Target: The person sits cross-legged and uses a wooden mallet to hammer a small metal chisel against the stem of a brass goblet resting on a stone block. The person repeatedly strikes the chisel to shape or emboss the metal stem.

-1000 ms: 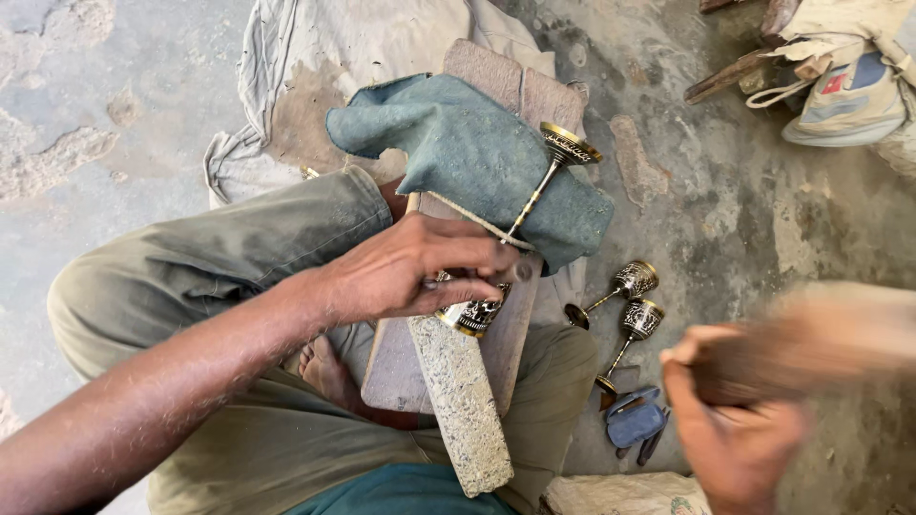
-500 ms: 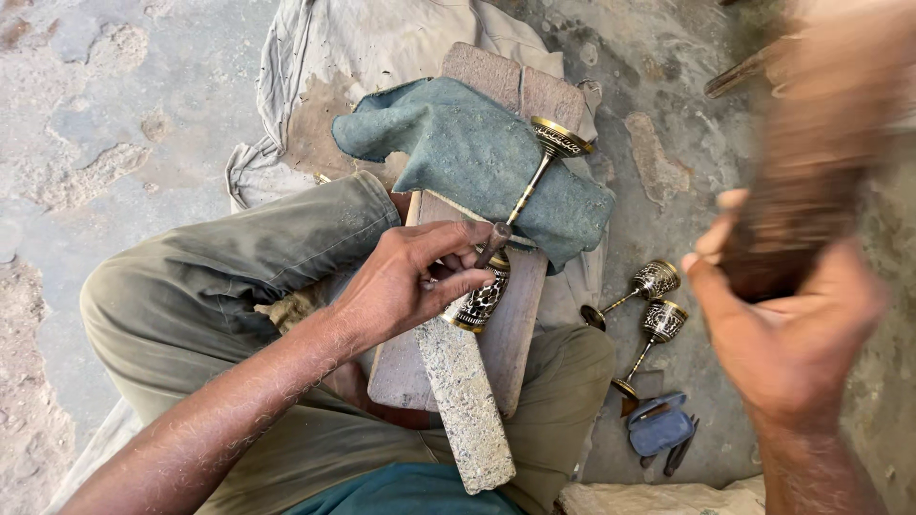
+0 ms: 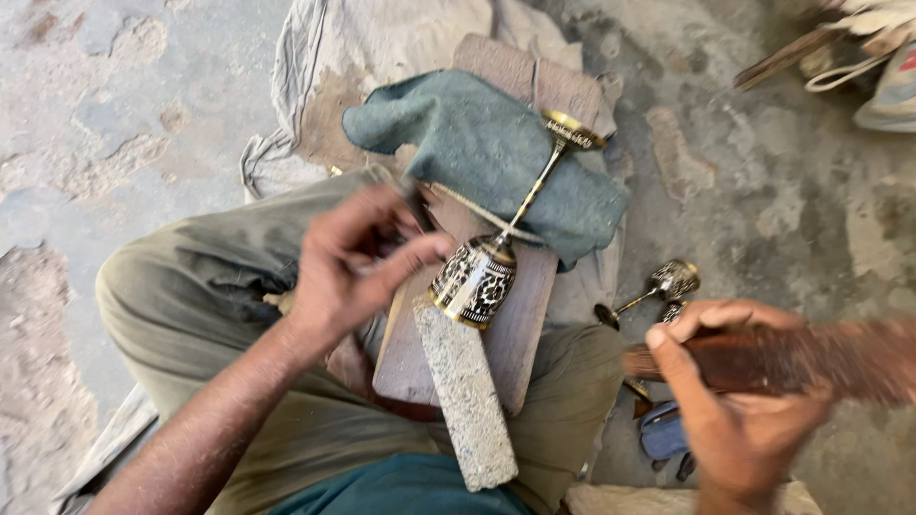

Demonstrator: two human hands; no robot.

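A brass goblet [image 3: 482, 272] with black engraved pattern lies on its side across a wooden board [image 3: 515, 329], its foot resting on a grey-blue cloth [image 3: 477, 143]. The goblet's mouth sits on the end of a rough grey stone bar [image 3: 466, 396]. My left hand [image 3: 358, 257] is just left of the goblet's cup, fingers pinched around a small dark tool whose tip is hard to make out. My right hand [image 3: 735, 410] grips a brown wooden mallet [image 3: 811, 358], blurred by motion, held level to the right of the board.
Two more brass goblets [image 3: 658, 286] lie on the ground right of the board. A small dark blue object [image 3: 663, 434] lies below them. Light fabric [image 3: 382, 48] is spread beneath the board. A shoe [image 3: 887, 91] sits at the top right. The floor is rough concrete.
The right hand swung the mallet up high, then brought it down to a level position at the right. The left hand slid off the goblet's cup to its left side.
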